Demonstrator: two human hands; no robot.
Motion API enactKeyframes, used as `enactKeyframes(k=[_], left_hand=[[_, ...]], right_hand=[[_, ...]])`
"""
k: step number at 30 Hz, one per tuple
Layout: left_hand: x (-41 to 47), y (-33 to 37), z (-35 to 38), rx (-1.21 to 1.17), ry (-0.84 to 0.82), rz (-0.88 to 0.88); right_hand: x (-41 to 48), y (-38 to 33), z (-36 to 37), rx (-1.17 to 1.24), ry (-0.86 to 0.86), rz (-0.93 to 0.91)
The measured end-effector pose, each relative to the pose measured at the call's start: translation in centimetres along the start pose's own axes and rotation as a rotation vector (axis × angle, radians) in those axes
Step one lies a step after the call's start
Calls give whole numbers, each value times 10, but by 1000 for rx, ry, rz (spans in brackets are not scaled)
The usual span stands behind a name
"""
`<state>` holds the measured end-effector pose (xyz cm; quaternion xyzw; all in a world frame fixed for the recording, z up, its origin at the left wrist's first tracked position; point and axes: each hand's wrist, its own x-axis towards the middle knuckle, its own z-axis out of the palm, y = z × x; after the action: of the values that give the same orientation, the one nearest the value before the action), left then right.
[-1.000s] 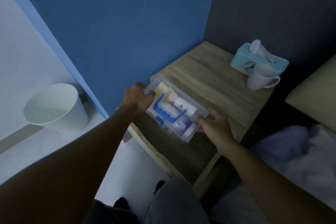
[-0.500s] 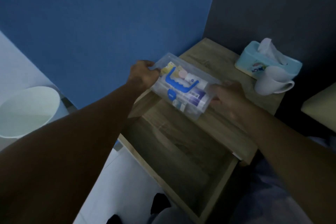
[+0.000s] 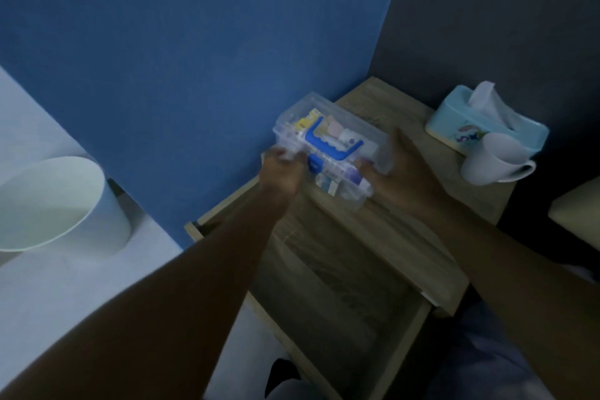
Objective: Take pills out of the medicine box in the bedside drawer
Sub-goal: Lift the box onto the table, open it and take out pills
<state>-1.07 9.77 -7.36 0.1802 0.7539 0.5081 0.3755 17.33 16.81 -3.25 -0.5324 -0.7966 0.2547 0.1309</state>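
The medicine box (image 3: 328,143) is clear plastic with a blue handle and blue latch, and several small packets and bottles show through its lid. It rests on the left part of the wooden bedside table top (image 3: 402,120), tilted toward me. My left hand (image 3: 282,172) grips its near-left corner, blurred by motion. My right hand (image 3: 399,169) holds its right end, thumb on the lid. Below, the open drawer (image 3: 328,295) shows a bare wooden bottom.
A light blue tissue box (image 3: 480,127) and a white mug (image 3: 493,162) stand at the table's right rear. A white waste bin (image 3: 55,204) stands on the floor at left. Blue wall behind, dark wall at right, bedding at lower right.
Both hands lifted the medicine box out of the drawer and carried it up and back onto the table top. The left hand has shifted along the box's near-left corner.
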Motion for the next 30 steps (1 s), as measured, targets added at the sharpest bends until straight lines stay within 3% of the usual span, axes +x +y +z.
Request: enactKeyframes(k=[2,6,11,19,21,26,30], left_hand=[[-9,-6,12,-143,-90,-64],[-15,-11,22,-242,-42,-8],[-18,-13,20,-168,-59,53],[-21,-22,23,-73,93,177],[-24,-33,20,-6,92,256],[-26,-53,12,462,-17,459],[-25,-55,9,461,-119,563]], right_hand=[[-2,0,5,-98,-30,-39],[-2,1,5,-198,-47,-67],[0,1,4,-210,-30,-78],[1,3,8,-225,-11,-65],[1,4,8,-222,-16,-64],[1,7,3,-244,-45,-92],[1,3,-2,-272,-111,-82]])
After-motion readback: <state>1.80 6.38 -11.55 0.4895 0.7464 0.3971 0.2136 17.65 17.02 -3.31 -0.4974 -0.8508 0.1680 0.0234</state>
